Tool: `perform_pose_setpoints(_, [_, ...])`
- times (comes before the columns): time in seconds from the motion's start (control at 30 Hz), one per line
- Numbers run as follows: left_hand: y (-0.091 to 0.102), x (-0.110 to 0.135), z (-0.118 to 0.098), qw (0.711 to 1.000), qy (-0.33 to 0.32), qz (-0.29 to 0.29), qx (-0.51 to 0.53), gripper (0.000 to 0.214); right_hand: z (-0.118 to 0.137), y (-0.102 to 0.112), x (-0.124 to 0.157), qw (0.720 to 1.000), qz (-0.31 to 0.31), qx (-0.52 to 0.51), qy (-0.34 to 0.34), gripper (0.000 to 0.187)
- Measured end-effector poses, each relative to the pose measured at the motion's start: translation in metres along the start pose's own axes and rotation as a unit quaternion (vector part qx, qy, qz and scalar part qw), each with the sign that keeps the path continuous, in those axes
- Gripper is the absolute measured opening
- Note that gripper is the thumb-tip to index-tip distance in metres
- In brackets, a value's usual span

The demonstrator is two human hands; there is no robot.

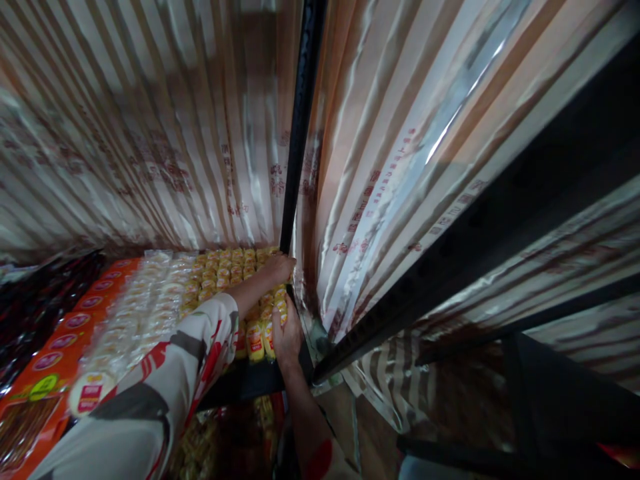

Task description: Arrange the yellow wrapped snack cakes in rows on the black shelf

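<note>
I look down a store shelf of packed goods. My left hand point(278, 268) reaches far along the rows of small yellow packets point(235, 263) and rests closed at their far right end, by the black shelf upright point(299, 133). My right hand point(287, 333) lies nearer, its fingers wrapped round yellow packets point(256, 337) at the shelf's front right corner. Both sleeves are white with red and grey patches.
Left of the yellow packets lie rows of pale round packs point(145, 313), then orange boxes point(55, 347) and dark bags point(30, 300). Striped plastic sheeting point(150, 133) hangs behind and to the right. A black shelf beam point(450, 267) runs diagonally on the right.
</note>
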State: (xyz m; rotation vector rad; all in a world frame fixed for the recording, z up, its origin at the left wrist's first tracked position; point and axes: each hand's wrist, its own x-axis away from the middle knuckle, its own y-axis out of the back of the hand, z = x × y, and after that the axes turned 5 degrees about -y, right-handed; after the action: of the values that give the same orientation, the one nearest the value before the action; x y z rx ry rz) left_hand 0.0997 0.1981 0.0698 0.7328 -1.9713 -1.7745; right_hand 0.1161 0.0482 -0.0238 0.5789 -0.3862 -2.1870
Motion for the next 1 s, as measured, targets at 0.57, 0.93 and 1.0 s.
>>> perform_pose_setpoints(0.57, [0.010, 0.016, 0.001, 0.995, 0.058, -0.072, 0.023, 0.040, 0.006, 0.008, -0.023, 0.990, 0.049, -0.035, -0.129, 0.063])
perform_pose_setpoints(0.93, [-0.033, 0.167, -0.055, 0.964, 0.075, -0.253, -0.035, 0.041, 0.004, -0.002, -0.034, 0.980, 0.102, -0.099, -0.136, 0.064])
perform_pose_setpoints(1.0, [-0.047, 0.174, -0.054, 0.963, 0.085, -0.254, -0.038, 0.045, 0.003, -0.006, -0.033, 0.980, 0.100, -0.104, -0.140, 0.064])
